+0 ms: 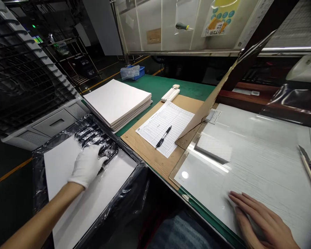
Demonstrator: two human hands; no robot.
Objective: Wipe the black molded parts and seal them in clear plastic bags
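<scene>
My left hand (86, 166), in a white glove, reaches into a box lined with black plastic. Its fingers are closed around the nearest of several black parts in clear wrap (109, 151); the fingertips are partly hidden. These parts lie in a row on a white sheet (63, 157) in the box. My right hand (261, 219) is bare and rests flat on a clear glass plate (223, 193) over a white surface, fingers stretched out and holding nothing.
A stack of white sheets (119, 100) stands behind the box. A printed form (150, 129) with a black pen (164, 137) lies on brown cardboard (134, 143). An upright cardboard flap (209, 103), a cutter knife (310, 169), a blue bin (141, 72) and a fan (20, 69) are around.
</scene>
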